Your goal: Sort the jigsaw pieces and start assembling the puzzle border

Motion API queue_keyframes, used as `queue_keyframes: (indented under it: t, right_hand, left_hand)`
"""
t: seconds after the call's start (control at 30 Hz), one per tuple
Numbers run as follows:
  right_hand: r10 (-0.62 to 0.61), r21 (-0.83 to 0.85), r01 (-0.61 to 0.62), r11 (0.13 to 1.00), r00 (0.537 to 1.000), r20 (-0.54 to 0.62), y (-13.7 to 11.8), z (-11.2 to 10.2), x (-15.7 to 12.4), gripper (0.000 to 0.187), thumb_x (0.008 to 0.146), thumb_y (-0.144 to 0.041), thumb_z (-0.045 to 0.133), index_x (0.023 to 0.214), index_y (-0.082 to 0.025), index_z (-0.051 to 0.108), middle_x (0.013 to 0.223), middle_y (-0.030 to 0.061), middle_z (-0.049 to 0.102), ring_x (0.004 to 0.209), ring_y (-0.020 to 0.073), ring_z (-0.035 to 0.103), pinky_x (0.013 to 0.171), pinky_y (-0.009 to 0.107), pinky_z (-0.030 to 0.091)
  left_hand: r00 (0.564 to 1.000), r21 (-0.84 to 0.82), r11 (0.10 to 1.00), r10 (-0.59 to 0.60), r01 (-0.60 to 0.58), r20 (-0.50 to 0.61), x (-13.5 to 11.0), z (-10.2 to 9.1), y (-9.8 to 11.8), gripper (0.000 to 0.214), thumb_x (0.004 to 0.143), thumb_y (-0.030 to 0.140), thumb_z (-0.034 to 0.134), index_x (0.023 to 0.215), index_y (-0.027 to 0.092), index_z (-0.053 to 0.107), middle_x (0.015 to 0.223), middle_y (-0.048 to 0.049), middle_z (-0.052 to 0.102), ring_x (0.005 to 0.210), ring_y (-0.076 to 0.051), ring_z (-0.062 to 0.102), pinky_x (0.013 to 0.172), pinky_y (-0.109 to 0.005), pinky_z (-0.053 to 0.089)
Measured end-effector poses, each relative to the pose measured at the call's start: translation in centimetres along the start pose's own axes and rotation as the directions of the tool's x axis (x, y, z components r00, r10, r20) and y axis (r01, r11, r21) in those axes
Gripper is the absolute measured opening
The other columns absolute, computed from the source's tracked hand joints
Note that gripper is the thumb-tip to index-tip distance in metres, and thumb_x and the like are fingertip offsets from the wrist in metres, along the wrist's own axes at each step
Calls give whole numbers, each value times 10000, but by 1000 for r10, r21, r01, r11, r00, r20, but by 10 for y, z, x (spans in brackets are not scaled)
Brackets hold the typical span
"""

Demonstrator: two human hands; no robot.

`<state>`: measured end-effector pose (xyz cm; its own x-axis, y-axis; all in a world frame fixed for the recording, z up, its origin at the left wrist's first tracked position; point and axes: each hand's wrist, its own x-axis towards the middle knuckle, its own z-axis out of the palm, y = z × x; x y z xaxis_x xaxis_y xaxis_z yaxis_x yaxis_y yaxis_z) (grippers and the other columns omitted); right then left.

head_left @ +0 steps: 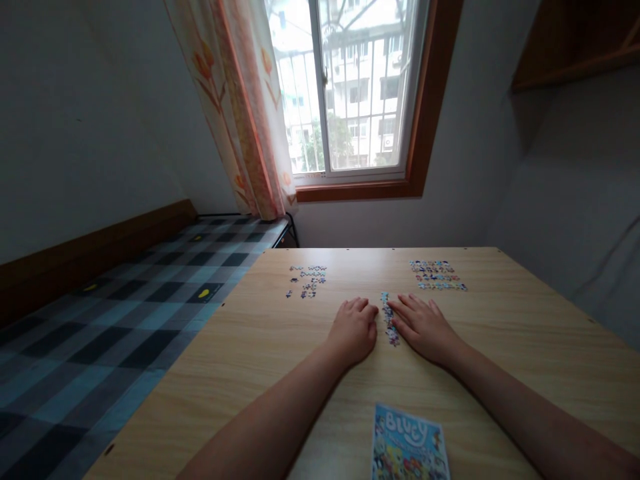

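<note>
On the wooden table (500,333), my left hand (354,328) and my right hand (425,327) lie side by side, palms down. Between them runs a narrow strip of joined puzzle pieces (389,319). My right hand's fingers are stretched flat and touch the strip's right side. My left hand's fingers are curled loosely, just left of the strip, with nothing seen in them. A loose scatter of puzzle pieces (306,280) lies further back on the left. A joined patch of puzzle pieces (438,275) lies at the back right.
A colourful printed card (409,445) lies at the table's near edge between my forearms. A bed with a blue checked cover (125,320) stands against the table's left side. Behind are a window (350,87) and a curtain (240,113).
</note>
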<state>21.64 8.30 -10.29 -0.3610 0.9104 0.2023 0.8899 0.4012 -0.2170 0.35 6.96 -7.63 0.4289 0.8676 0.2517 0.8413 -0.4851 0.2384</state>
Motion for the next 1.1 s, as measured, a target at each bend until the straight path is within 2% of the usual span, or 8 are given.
queue_keyframes:
  t: [0.2,0.5,1.1]
  right_hand:
    - [0,-5,0,1000,1000,5,2,2,1,464,1019,-431,373,1423,-305,563,1552,105,467,1441,343,391,1136,669,272]
    - [1,4,-1,1000,1000,9,3,2,2,469,1018,-429,369,1428,-304,559,1552,107,465,1442,346,390,1132,664,275]
    - [-9,2,9,1000,1000,20,3,2,2,482,1013,-436,366,1432,-293,557,1553,118,461,1440,342,393,1127,661,277]
  left_hand:
    - [1000,40,999,4,-5,23,-1,-2,4,272,941,226,474,1154,204,641,1279,-107,618,1230,-262,520,1115,-471,381]
    - [993,165,981,90,-102,75,-10,-12,19,238,982,280,415,1079,203,617,1084,-112,631,1032,-251,568,955,-424,484]
    - [990,42,989,140,-141,24,-10,-11,10,206,941,244,478,1075,203,628,1105,-99,632,1078,-245,555,1032,-413,445]
